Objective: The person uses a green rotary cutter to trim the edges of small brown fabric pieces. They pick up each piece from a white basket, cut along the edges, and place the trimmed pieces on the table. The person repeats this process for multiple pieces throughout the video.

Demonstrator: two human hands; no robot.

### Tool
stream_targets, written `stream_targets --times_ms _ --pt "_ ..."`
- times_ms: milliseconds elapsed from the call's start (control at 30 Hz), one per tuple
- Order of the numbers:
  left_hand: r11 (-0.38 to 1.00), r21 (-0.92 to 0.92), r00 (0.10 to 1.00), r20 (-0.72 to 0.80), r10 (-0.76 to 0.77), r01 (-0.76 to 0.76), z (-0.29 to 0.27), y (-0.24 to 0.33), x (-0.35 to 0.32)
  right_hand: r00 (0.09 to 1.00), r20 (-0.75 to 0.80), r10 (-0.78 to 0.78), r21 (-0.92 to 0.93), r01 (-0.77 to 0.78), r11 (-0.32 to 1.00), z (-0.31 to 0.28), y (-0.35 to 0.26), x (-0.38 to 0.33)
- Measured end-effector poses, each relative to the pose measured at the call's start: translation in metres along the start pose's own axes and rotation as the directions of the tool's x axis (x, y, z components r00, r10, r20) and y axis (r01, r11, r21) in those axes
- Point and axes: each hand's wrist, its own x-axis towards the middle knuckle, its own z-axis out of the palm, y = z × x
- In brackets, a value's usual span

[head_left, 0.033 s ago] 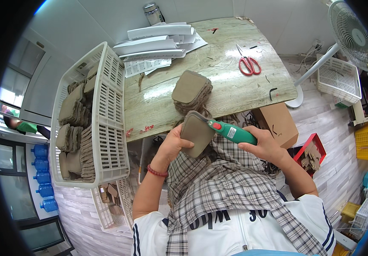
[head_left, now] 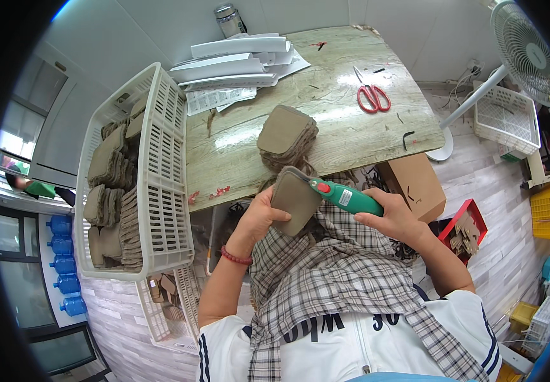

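Note:
My left hand [head_left: 263, 215] pinches a flat olive-brown fabric pad [head_left: 296, 207] with rounded corners, thumb on its face, just off the table's near edge. In my right hand [head_left: 385, 213] is a green hand-held power tool [head_left: 354, 200] with a red button. Its narrow dark tip meets the pad's upper right edge; I cannot make out the tip's exact shape. On the table just beyond lies a stack of similar pads [head_left: 284, 130], with ragged-looking sides.
A white plastic basket [head_left: 168, 172] full of pads stands left of the wood-look table [head_left: 345, 137]. Red-handled scissors [head_left: 373, 99], papers [head_left: 230, 67] and a metal flask [head_left: 229, 20] rest on it. At right are a cardboard box [head_left: 418, 184], a red bin [head_left: 475, 213] with scraps and a fan [head_left: 533, 57].
Both hands, the pad and the tool have shifted very slightly downward. My grip on each looks the same.

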Motion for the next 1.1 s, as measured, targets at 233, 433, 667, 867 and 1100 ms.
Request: stream_targets --times_ms 233,433,667,867,1100 --pt "0.995 0.077 0.997 0.034 -0.065 0.062 0.001 -0.005 -0.002 1.000 0.020 0.016 0.101 -0.018 0.995 0.007 -0.004 0.007" --pt "0.976 0.186 0.987 0.092 -0.129 0.111 -0.004 0.011 -0.012 0.980 0.155 0.127 0.204 -0.158 0.966 0.001 -0.003 0.008" --pt "0.947 0.314 0.997 -0.071 -0.038 0.059 -0.031 0.020 -0.018 0.946 0.253 0.203 0.271 -0.271 0.924 -0.004 0.003 0.002" --pt "0.966 0.257 0.986 -0.159 0.042 0.000 -0.033 0.020 -0.024 0.936 0.276 0.217 0.294 -0.297 0.909 0.002 0.006 0.000" --pt "0.952 0.294 0.992 -0.115 -0.054 0.086 -0.029 0.027 -0.026 0.954 0.284 0.093 0.179 -0.148 0.973 -0.001 0.010 0.000"
